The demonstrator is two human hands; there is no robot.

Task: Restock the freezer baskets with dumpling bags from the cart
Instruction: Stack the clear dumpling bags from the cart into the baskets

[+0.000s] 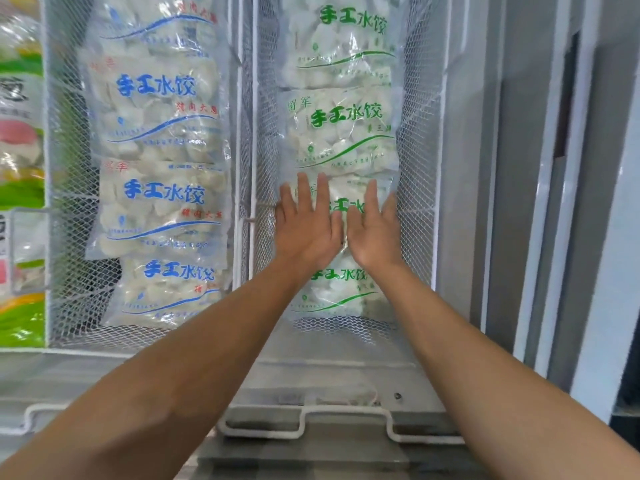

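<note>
Left hand (306,225) and right hand (375,226) press flat, fingers straight, gripping nothing, on a clear green-lettered dumpling bag (346,285) in the white mesh basket (415,188). The bag looks lumpy, slick and likely heavy; best taken by both side edges

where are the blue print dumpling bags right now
In the head view the blue-print dumpling bags lie overlapping in the left mesh basket, beside the basket of green-print bags that both hands press on.

hands (341,226) on bag (346,206) in right basket (419,161)
</note>
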